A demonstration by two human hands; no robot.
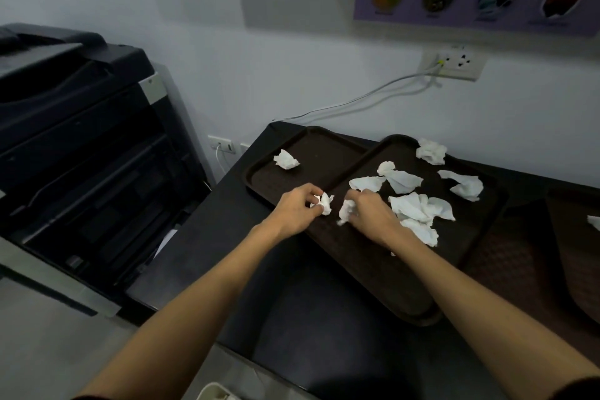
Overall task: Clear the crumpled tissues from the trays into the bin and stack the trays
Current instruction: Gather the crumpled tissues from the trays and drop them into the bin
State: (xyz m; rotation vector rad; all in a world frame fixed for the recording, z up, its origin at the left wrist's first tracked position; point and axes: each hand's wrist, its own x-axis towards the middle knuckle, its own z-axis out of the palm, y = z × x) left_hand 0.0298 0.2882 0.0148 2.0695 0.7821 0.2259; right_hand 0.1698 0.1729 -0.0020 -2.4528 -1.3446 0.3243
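With my left hand (297, 206) and right hand (370, 213) each pinching a crumpled tissue (324, 203) at frame centre, I judge binning comes next.

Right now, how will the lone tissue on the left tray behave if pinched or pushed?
Probably light and floppy: the lone tissue is thin crumpled paper. It should squash when pinched, like the wads in the left hand and right hand. Pushed, it likely skids on the left tray, not rolls.

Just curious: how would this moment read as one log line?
left hand: holds small tissue | right hand: holds another tissue | trays: loose tissues remain
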